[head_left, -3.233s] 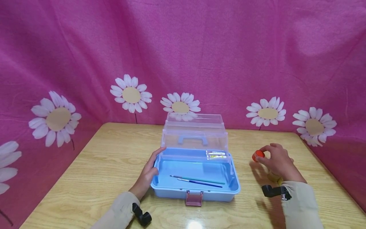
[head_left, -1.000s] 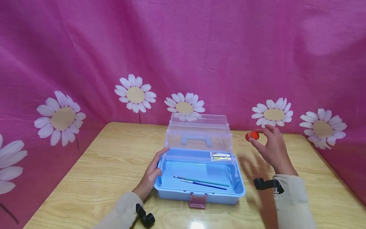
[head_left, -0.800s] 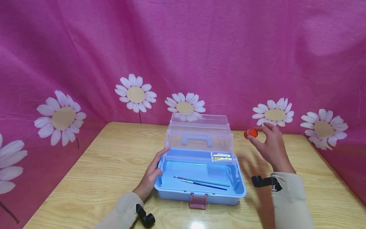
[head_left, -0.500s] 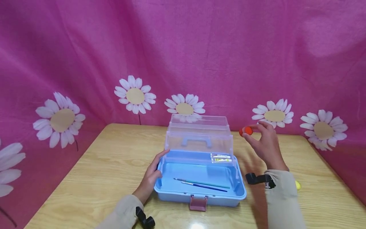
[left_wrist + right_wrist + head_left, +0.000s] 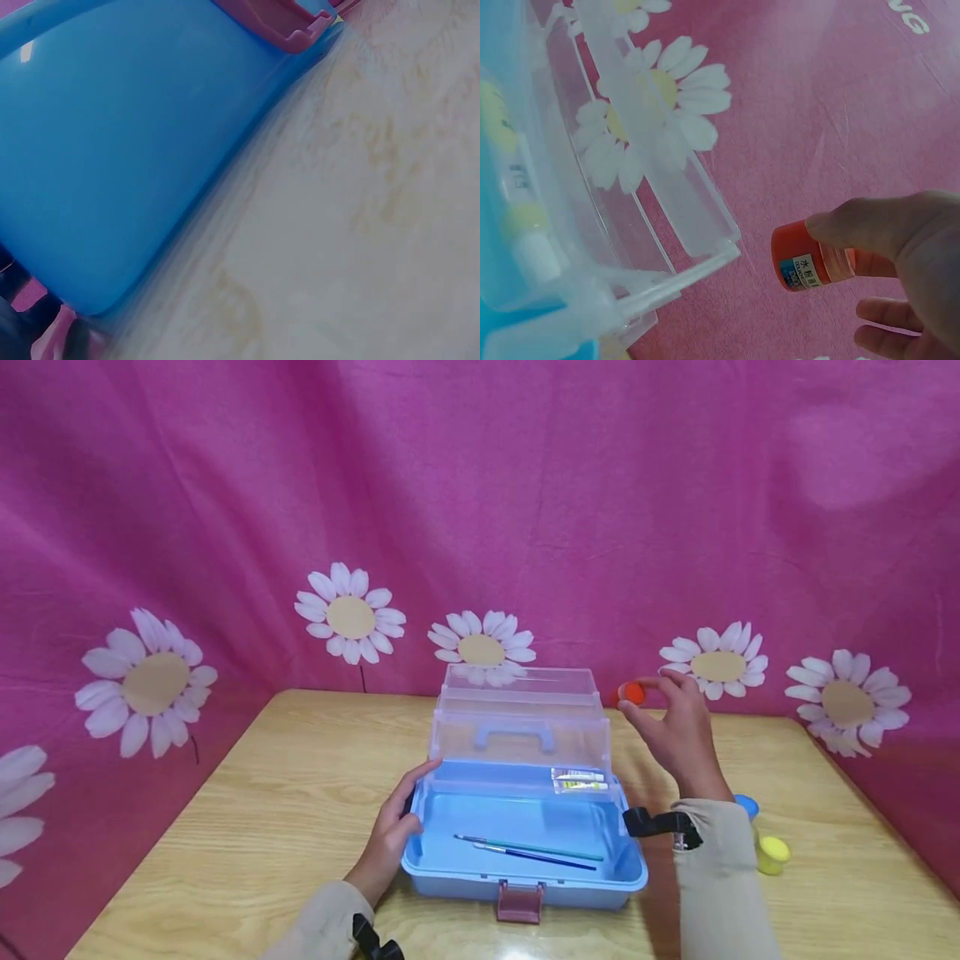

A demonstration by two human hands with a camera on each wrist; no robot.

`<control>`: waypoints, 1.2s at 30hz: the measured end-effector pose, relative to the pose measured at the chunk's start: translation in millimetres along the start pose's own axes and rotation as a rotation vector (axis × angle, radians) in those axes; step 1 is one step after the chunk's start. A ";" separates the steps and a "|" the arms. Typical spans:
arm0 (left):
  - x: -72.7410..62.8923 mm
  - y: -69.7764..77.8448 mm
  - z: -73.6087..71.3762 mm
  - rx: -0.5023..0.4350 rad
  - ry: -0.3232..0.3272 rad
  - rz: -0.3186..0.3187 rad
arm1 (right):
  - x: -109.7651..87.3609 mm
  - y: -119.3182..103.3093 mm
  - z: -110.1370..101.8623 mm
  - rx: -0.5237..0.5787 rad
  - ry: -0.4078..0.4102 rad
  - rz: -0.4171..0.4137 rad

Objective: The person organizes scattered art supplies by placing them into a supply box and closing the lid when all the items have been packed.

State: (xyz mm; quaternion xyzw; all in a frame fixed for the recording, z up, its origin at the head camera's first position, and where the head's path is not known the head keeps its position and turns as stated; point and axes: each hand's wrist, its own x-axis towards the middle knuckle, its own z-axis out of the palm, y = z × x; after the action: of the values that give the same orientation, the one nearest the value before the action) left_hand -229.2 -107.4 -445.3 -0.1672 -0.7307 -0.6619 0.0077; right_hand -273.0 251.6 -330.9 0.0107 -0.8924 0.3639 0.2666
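1 red jar (image 5: 632, 694), right of centre, pinched in right hand (image 5: 684, 735). 1 blue box (image 5: 450, 887), lower centre; left hand (image 5: 386, 839) touching its left edge, grip unclear. 2 brushes (image 5: 547, 860) inside.

- The left hand (image 5: 387, 828) holds the left side of the blue box (image 5: 450, 887).
- The right hand (image 5: 681, 731) pinches a small red container (image 5: 632, 694) in the air, near the raised transparent lid (image 5: 465, 737).
- Inside the box lie two thin brushes (image 5: 540, 857); toward its back are two small tubes (image 5: 579, 780).
- Just beside the right sleeve (image 5: 720, 877), a yellow pot (image 5: 773, 853) stands on the table (image 5: 300, 785).
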 end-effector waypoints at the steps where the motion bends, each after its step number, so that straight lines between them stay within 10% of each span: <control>1: -0.5 0.0 -0.4 -0.001 0.001 -0.001 | 0.1 -1.7 0.9 0.000 -0.006 0.002; 36: -2.1 1.8 -1.1 0.017 0.004 -0.019 | -6.5 -17.0 20.1 0.026 -0.108 -0.034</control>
State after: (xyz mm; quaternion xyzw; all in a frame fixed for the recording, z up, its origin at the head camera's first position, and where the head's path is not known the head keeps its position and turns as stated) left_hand -227.0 -108.8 -443.9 -0.1590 -0.7379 -0.6559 0.0042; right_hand -273.3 224.9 -335.1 0.0491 -0.9004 0.3698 0.2239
